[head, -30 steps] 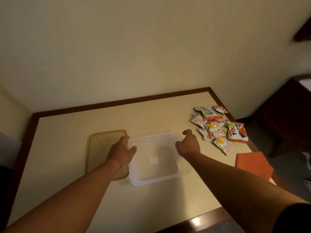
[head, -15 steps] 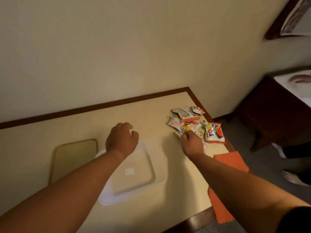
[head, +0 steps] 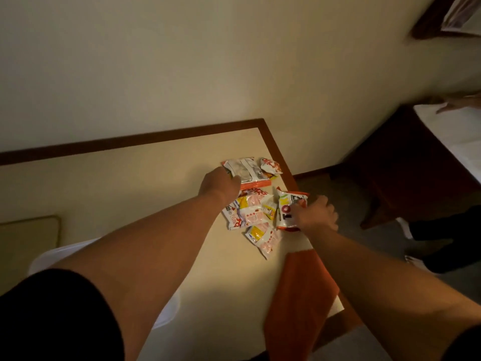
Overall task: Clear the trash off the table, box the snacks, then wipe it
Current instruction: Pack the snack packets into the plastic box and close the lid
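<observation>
Here's the cream surface (head: 156, 194) with its dark wooden edge, and the pile of glossy snack packets (head: 250, 214) sits at its far right corner. White, yellow and orange-red wrappers overlap loosely. A folded orange cloth (head: 299, 295) lies just nearer than the pile. The clear plastic box (head: 52, 256) is well to the pile's near left, mostly under the left arm, and its amber lid (head: 28, 246) is left of that. The left hand (head: 220, 185) curls down onto the flat white-and-orange packet (head: 247, 170) at the pile's far end; grip or touch, I cannot tell. The right hand (head: 316, 214) covers the right edge of the red-and-white lettered packet (head: 286, 204), thumb on top. Whether it's gripping, I can't say either.
</observation>
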`<action>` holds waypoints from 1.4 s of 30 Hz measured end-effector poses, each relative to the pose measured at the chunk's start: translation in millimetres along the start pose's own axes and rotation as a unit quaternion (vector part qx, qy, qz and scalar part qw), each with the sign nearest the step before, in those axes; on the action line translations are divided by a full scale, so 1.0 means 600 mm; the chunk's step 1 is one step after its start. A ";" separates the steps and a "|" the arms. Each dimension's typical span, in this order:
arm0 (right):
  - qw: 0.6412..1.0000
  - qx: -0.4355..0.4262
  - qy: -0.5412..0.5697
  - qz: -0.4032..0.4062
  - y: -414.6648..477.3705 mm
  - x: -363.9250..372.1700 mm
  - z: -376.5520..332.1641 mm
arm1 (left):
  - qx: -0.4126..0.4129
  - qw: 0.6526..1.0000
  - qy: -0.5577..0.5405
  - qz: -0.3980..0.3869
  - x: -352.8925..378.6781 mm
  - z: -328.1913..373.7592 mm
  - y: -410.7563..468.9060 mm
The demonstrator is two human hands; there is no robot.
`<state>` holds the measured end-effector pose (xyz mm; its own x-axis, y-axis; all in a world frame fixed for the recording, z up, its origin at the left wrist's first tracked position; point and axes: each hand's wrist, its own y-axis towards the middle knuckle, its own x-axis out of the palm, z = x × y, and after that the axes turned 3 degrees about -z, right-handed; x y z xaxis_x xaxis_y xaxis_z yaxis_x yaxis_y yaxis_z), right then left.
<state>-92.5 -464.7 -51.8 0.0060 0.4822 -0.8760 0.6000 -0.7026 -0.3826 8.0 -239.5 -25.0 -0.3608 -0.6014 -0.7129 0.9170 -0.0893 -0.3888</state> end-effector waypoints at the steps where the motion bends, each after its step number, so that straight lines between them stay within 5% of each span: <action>1: 1.000 0.019 0.007 -0.020 0.013 0.002 0.000 | -0.013 1.000 -0.008 -0.005 0.009 0.008 0.011; 10: 0.965 0.053 0.238 -0.094 0.068 0.033 0.005 | -0.114 0.987 -0.113 -0.011 0.045 0.025 0.051; 18: 0.941 0.007 0.335 -0.040 0.015 -0.006 -0.007 | -0.010 0.961 -0.275 0.005 -0.031 -0.005 0.023; 23: 0.902 -0.033 0.429 0.028 -0.075 -0.043 -0.065 | 0.099 0.966 -0.229 0.068 -0.130 -0.060 -0.035; 26: 0.871 -0.078 0.485 -0.004 -0.166 -0.047 -0.126 | 0.138 0.968 -0.185 0.098 -0.205 -0.113 -0.101; 31: 0.883 -0.180 0.428 -0.070 -0.346 0.000 -0.215 | 0.254 0.946 0.019 0.202 -0.297 -0.235 -0.234; 35: 0.916 -0.258 0.302 -0.050 -0.462 0.080 -0.229 | 0.307 0.913 0.183 0.199 -0.304 -0.362 -0.332; 42: 0.935 -0.350 0.055 -0.022 -0.541 0.217 -0.200 | 0.281 0.890 0.356 0.041 -0.217 -0.442 -0.386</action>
<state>-190.2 -110.9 -6.7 0.0284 0.5794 -0.8145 0.9780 -0.1844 -0.0972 -202.7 69.7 3.2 -0.1220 0.0128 -0.9924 0.8132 -0.5720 -0.1073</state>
